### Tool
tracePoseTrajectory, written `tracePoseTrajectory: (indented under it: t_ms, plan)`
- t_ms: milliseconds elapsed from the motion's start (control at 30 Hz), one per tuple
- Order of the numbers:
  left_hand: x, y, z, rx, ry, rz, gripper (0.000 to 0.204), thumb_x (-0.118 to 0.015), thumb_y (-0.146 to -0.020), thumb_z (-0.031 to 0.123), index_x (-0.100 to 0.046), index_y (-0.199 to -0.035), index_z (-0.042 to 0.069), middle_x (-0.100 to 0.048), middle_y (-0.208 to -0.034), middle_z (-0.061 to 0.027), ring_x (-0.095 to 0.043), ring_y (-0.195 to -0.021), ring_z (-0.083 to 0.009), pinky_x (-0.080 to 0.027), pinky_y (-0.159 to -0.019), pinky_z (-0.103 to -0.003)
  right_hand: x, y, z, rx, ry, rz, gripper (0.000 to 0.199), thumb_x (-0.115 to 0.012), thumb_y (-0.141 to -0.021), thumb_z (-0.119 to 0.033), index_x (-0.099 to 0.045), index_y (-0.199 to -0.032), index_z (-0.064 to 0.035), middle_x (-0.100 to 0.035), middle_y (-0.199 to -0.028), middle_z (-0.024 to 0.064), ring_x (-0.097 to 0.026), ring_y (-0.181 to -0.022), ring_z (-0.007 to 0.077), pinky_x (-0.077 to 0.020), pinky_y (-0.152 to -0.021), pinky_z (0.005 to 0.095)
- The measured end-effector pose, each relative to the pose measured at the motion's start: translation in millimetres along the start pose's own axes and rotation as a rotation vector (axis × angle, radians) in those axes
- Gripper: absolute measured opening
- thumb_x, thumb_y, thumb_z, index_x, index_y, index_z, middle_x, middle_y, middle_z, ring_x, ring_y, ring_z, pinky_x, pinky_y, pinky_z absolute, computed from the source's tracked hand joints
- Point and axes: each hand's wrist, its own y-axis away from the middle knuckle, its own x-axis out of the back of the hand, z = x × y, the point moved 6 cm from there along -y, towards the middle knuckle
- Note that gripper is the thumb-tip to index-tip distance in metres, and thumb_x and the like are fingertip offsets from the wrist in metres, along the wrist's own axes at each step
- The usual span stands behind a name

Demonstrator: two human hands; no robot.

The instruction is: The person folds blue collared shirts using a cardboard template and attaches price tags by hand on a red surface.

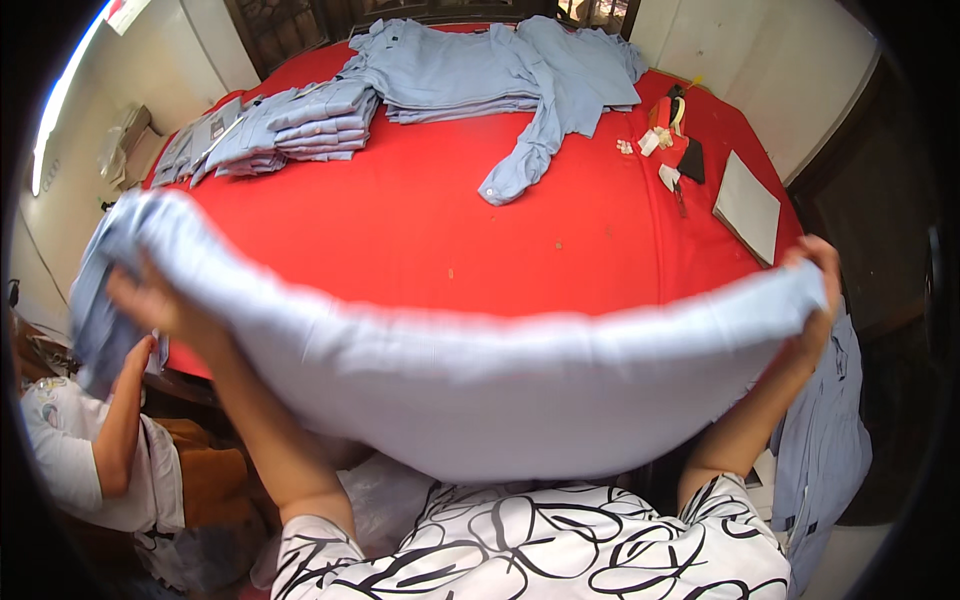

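A light blue shirt stretches in a sagging band between my raised hands, above the near part of the table. At the far right end, my right hand is closed on its edge. My left hand is at the other end, fingers against the cloth and blurred by motion. Beyond that hand, a loose part of the shirt hangs down at the left. The shirt's underside and my lower torso's surroundings are partly hidden by the cloth.
A red-covered table bears folded light blue shirts and a flat shirt stack at the back. Small tags and a white pad lie right. Another person is at left; blue garments hang right.
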Motion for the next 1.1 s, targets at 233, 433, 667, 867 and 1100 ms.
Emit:
tracePoseTrajectory:
  t_ms: [233, 433, 667, 867, 1100]
  plan:
    - [182, 88, 206, -0.982, 2.303, -0.176, 0.074, -0.062, -0.091, 0.044, -0.04, -0.145, 0.0, -0.038, -0.15, -0.0258, -0.037, -0.139, -0.0405, -0.029, -0.115, -0.042, -148, -57, 243, -0.415, 0.777, -0.395, 0.034, -0.052, -0.086, -0.003, -0.065, -0.117, -0.0065, -0.067, -0.106, 0.0135, -0.063, -0.099, 0.0297, -0.0461, -0.092, 0.0346]
    - [229, 187, 153, -0.761, 2.376, -0.434, 0.065, -0.056, -0.095, 0.043, -0.042, -0.147, 0.008, -0.036, -0.155, -0.0141, -0.024, -0.148, -0.0316, -0.017, -0.119, -0.05, -239, -83, 244, 0.066, 0.88, -0.206, 0.049, -0.05, -0.083, 0.001, -0.061, -0.129, -0.0142, -0.052, -0.14, 0.0139, -0.05, -0.12, 0.0382, -0.0416, -0.103, 0.047]
    - [222, 178, 161, -0.717, 2.388, -0.492, 0.056, -0.057, -0.095, 0.037, -0.049, -0.142, 0.008, -0.04, -0.153, -0.0119, -0.028, -0.145, -0.0302, -0.018, -0.12, -0.049, -430, -152, 263, 0.126, 0.786, -1.344, 0.035, -0.056, -0.084, 0.0, -0.066, -0.116, -0.0088, -0.057, -0.13, 0.0209, -0.055, -0.12, 0.0363, -0.0455, -0.101, 0.0408]
    - [239, 169, 152, -0.706, 2.459, -0.504, 0.055, -0.06, -0.094, 0.033, -0.049, -0.141, 0.007, -0.041, -0.152, -0.0123, -0.03, -0.144, -0.0303, -0.021, -0.119, -0.049, -387, -385, 187, 0.478, 0.163, -0.158, 0.054, -0.071, -0.088, -0.033, -0.056, -0.129, 0.0, -0.071, -0.104, 0.01, -0.066, -0.097, 0.0259, -0.0508, -0.083, 0.0358]
    - [180, 195, 178, -0.388, 2.295, -0.722, 0.057, -0.061, -0.095, 0.032, -0.046, -0.144, 0.007, -0.046, -0.143, -0.0167, -0.042, -0.131, -0.0337, -0.03, -0.11, -0.045, -288, -81, 162, -0.081, 0.858, -1.157, 0.039, -0.076, -0.076, -0.033, -0.061, -0.099, -0.0049, -0.064, -0.098, 0.0121, -0.064, -0.093, 0.0281, -0.05, -0.08, 0.039]
